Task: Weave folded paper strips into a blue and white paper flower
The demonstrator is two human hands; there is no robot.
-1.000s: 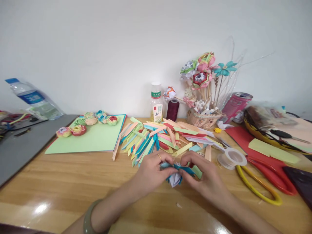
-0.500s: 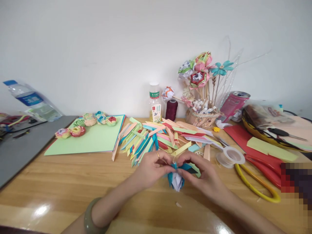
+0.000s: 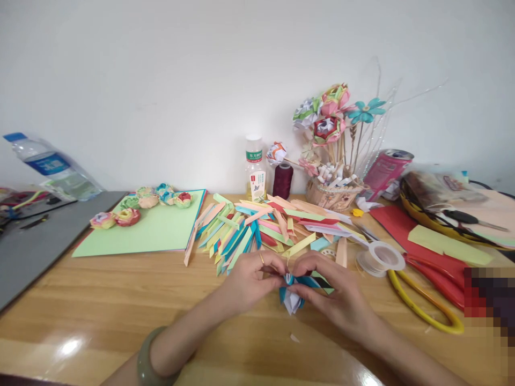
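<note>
Between my two hands is a folded paper flower (image 3: 292, 303) in blue and white, held just above the wooden table. My left hand (image 3: 257, 279) pinches its upper left part between thumb and fingers. From the other side my right hand (image 3: 336, 289) grips it, thumb across the front and fingers curled behind. The flower's top is partly hidden by my fingertips. Just beyond the hands lies a heap of folded paper strips (image 3: 241, 230) in many colours.
Right of my hands are a spool of clear line (image 3: 380, 259) and scissors (image 3: 426, 305) with red and yellow handles. A basket (image 3: 333, 195) of paper flowers stands by the wall near a thread cone (image 3: 282, 181). Small paper flowers (image 3: 127, 216) sit on green sheets (image 3: 161, 236) at left.
My fingers have shifted slightly on the paper flower. It has tilted a little, and its folded blue and white top edge shows more between my fingertips.
</note>
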